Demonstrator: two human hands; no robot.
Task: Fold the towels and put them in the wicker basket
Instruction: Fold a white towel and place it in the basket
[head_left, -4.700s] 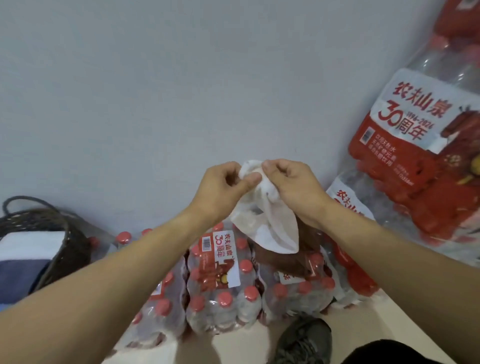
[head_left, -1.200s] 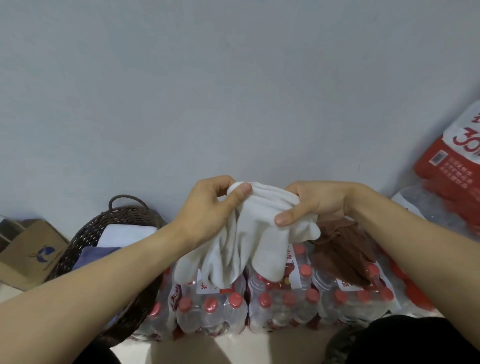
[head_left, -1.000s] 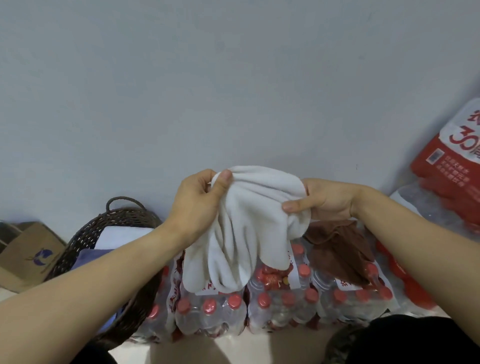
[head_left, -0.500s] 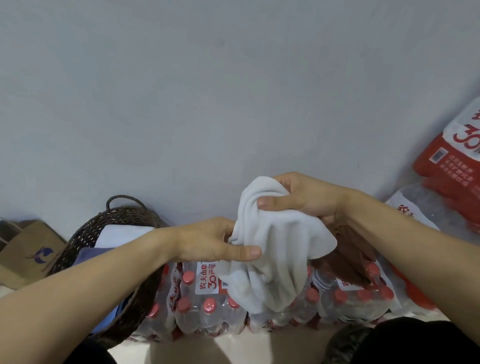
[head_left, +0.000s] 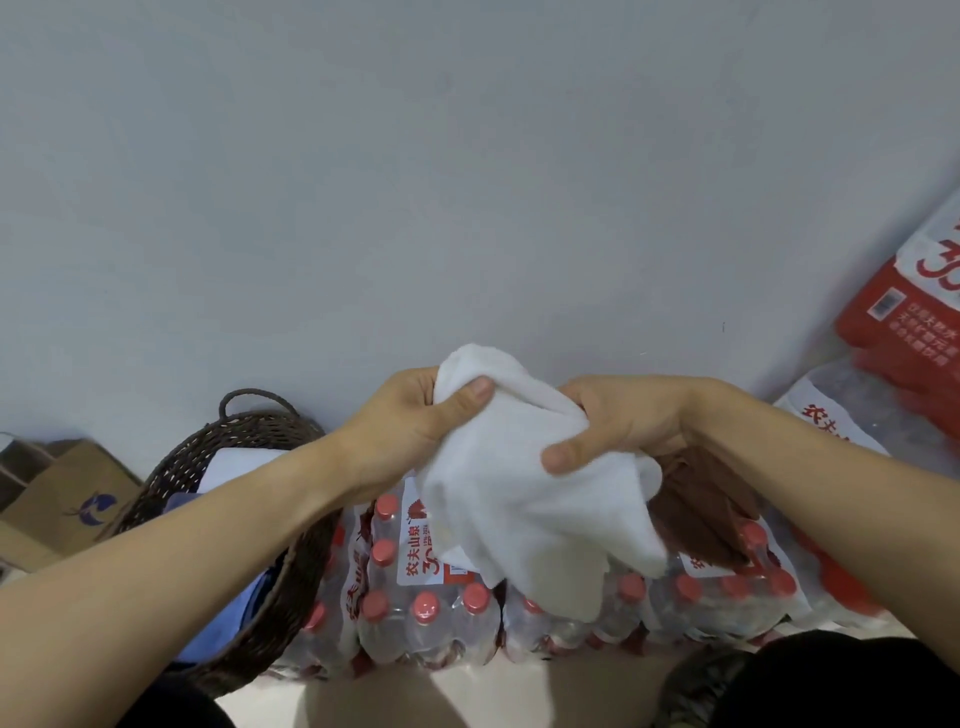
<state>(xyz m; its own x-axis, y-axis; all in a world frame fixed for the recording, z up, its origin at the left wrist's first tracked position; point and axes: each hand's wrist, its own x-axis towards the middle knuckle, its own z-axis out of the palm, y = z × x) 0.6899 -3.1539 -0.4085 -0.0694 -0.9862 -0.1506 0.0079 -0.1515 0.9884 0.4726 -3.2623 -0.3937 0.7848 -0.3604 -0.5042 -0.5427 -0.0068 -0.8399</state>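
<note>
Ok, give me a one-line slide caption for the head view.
Both hands, left hand and right hand, grip a white towel above bottled-water packs, wicker basket at left.

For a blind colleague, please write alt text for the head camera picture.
Both hands, left hand and right hand, grip a bunched white towel above packs of bottled water. A brown towel lies on the packs; a wicker basket stands at the left.

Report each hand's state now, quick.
Left hand: closed, gripping the white towel near its top.
Right hand: closed, pinching the same white towel.
</note>
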